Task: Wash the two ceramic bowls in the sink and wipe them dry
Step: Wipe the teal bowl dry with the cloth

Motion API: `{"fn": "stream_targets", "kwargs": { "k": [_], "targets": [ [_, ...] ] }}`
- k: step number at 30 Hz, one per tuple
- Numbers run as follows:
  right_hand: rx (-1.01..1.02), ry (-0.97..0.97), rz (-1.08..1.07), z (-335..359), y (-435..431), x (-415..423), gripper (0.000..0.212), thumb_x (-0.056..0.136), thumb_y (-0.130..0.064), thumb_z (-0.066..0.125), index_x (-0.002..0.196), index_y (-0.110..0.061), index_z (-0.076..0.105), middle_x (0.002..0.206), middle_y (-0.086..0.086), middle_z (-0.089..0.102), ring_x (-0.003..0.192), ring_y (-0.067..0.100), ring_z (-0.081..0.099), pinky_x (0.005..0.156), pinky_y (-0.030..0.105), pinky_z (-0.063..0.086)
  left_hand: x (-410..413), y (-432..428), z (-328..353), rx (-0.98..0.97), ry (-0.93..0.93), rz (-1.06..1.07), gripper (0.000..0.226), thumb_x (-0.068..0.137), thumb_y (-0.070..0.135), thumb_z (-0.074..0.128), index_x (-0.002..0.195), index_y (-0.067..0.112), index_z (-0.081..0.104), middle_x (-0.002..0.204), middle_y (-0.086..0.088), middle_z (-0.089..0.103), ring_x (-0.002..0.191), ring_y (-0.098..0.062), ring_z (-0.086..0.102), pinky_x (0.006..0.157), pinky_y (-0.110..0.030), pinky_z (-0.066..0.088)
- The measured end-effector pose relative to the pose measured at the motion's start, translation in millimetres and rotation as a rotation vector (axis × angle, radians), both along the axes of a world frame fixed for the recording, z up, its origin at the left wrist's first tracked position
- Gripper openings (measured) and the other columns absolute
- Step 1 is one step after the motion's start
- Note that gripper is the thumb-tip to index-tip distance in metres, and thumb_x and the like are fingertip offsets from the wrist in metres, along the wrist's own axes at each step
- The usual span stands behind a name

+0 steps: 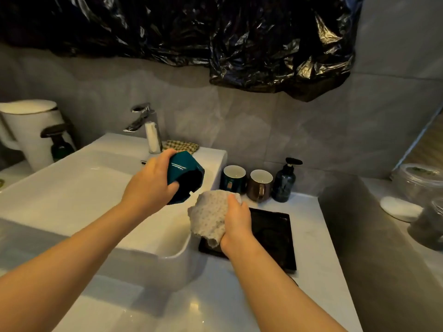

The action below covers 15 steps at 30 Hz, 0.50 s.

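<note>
My left hand [151,182] grips a teal ceramic bowl [185,176] with a dark inside, tilted on its side above the right rim of the white sink [72,195]. Its opening faces right and down. My right hand [236,222] holds a crumpled pale dotted cloth [209,216] just below and to the right of the bowl, over the left edge of a black tray [275,236]. Cloth and bowl are close but apart. A second bowl is not in view.
A chrome tap [141,121] stands behind the sink with a checked cloth [181,146] beside it. Two mugs [233,178], [260,184] and a dark pump bottle [285,180] line the wall. A white jug [28,130] stands at left, glass jars [419,180] at right.
</note>
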State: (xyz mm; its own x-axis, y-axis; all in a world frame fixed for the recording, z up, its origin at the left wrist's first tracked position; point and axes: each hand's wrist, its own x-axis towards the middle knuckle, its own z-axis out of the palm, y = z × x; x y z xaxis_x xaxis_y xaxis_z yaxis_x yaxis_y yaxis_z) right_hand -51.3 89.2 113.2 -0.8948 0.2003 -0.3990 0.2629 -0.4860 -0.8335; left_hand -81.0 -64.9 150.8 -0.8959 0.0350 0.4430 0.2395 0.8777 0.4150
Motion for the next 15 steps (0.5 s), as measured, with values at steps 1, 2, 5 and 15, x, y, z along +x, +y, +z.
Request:
{"fn": "stream_targets", "kwargs": {
  "k": [1,2,5,15],
  "targets": [
    [-0.009,-0.005,0.014,1,-3,0,0.018,0.098,-0.021,0.041,0.111,-0.012,0.048,0.093,0.008,0.057,0.089,0.028,0.058,0.090,0.048,0.050,0,-3,2,-0.041,0.023,-0.011,0.060,0.080,0.013,0.059,0.135,0.021,0.035,0.124,-0.012,0.052,0.104,-0.033,0.053,0.079,-0.042,0.046],
    [-0.017,-0.010,0.024,2,-4,1,0.014,0.098,-0.021,0.040,0.108,-0.014,0.047,0.090,0.006,0.056,0.087,0.026,0.057,0.090,0.047,0.050,-1,-5,4,-0.080,0.040,-0.021,0.060,0.080,0.014,0.060,0.134,0.021,0.035,0.121,-0.012,0.052,0.102,-0.032,0.053,0.078,-0.042,0.047],
    [-0.034,-0.016,0.039,5,-7,1,0.017,0.099,-0.023,0.040,0.113,-0.015,0.045,0.090,0.005,0.054,0.090,0.027,0.056,0.091,0.047,0.049,-4,-13,5,-0.205,0.072,-0.042,0.064,0.080,0.019,0.064,0.136,0.022,0.034,0.116,-0.011,0.052,0.101,-0.030,0.053,0.076,-0.039,0.048],
    [-0.042,-0.014,0.036,9,-12,1,0.017,0.098,-0.023,0.041,0.112,-0.016,0.047,0.091,0.004,0.055,0.093,0.026,0.056,0.093,0.048,0.048,-6,-25,1,-0.460,0.310,-0.224,0.084,0.053,0.010,0.088,0.122,0.010,0.041,0.091,-0.023,0.063,0.072,-0.035,0.062,0.053,-0.036,0.053]
  ]
}}
